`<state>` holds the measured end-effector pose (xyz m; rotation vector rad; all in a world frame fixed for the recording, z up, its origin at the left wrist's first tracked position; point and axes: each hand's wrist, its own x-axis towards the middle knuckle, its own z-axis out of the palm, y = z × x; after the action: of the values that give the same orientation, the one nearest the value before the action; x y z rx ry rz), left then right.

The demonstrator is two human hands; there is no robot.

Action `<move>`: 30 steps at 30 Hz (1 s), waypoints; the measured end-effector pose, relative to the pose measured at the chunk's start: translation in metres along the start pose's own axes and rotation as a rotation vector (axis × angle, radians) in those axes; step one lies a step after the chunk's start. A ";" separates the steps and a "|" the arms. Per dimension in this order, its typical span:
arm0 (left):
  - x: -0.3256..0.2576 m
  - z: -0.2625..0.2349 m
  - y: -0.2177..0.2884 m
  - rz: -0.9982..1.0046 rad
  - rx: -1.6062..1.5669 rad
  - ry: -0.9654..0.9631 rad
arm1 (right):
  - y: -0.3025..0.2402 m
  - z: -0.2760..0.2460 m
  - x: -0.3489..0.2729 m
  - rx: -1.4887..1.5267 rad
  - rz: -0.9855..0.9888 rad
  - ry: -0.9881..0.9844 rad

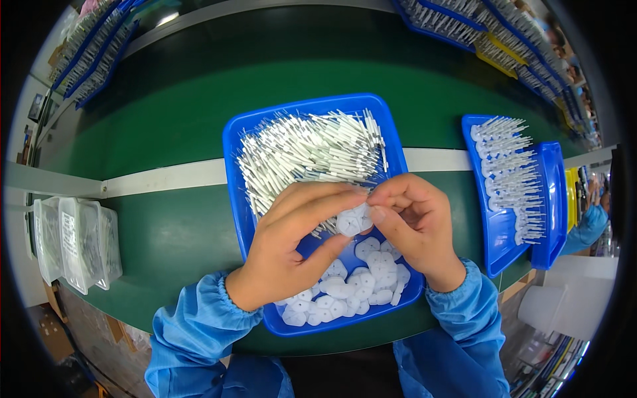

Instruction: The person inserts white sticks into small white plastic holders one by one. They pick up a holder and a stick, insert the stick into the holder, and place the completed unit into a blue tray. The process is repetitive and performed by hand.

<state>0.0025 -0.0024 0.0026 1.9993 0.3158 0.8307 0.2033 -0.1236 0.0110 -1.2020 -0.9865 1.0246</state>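
Over a blue tray [232,192], both my hands meet at a small bunch of white translucent plastic discs [352,221]. My left hand [282,242] grips the discs between thumb and fingers. The thumb and forefinger of my right hand [421,229] pinch at the discs' right edge; whether something tiny sits between those fingertips I cannot make out. Beneath my hands, loose white discs with small centre holes [361,284] lie in the near part of the tray. Its far part holds a heap of thin white sticks with greyish ends [305,149].
To the right, a blue tray [494,247] bears rows of sticks fitted with discs [507,172], beside another blue tray [549,199]. Clear plastic boxes [79,242] stand at the left. Filled trays [458,23] sit at the far right, others [99,53] at far left.
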 end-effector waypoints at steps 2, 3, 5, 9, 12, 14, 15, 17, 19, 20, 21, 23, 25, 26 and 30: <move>0.000 0.000 -0.001 0.004 0.023 -0.016 | 0.000 0.001 0.003 0.034 0.040 -0.003; -0.001 -0.001 0.000 0.001 0.042 -0.021 | 0.000 -0.001 0.003 0.021 0.048 -0.023; -0.001 -0.001 0.000 0.007 0.059 -0.026 | 0.000 -0.005 0.002 -0.003 0.065 -0.065; -0.002 -0.004 0.001 0.020 0.026 0.015 | -0.006 0.001 -0.008 0.023 0.058 -0.017; -0.009 -0.006 -0.014 -0.055 -0.273 0.228 | -0.011 -0.008 -0.013 -0.359 -0.053 -0.016; -0.007 -0.003 -0.012 -0.240 -0.569 0.433 | -0.013 0.000 0.000 -0.794 -0.335 -0.137; -0.007 -0.004 -0.014 -0.242 -0.575 0.447 | -0.014 0.007 0.005 -1.016 -0.476 -0.186; -0.007 -0.005 -0.019 -0.246 -0.586 0.478 | -0.008 0.025 0.011 -1.213 -0.573 -0.188; -0.007 -0.004 -0.014 -0.315 -0.634 0.462 | 0.001 0.032 0.015 -1.412 -0.592 -0.204; -0.009 -0.006 -0.013 -0.339 -0.661 0.440 | 0.000 0.032 0.020 -1.347 -0.554 -0.215; -0.008 -0.009 -0.011 -0.363 -0.688 0.418 | 0.000 0.029 0.020 -1.231 -0.525 -0.177; -0.006 -0.005 -0.006 -0.391 -0.646 0.421 | 0.002 0.020 0.017 -0.994 -0.464 -0.116; -0.004 -0.004 -0.008 -0.407 -0.629 0.370 | -0.003 0.022 0.017 -1.058 -0.467 -0.144; -0.003 -0.004 -0.007 -0.390 -0.585 0.347 | -0.004 0.023 0.016 -1.092 -0.462 -0.142; -0.005 -0.009 -0.011 -0.417 -0.621 0.333 | 0.007 0.026 0.015 -1.236 -0.416 -0.179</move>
<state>-0.0061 0.0071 -0.0055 1.1643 0.5640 0.8563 0.1813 -0.1022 0.0077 -1.7481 -2.0398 0.0907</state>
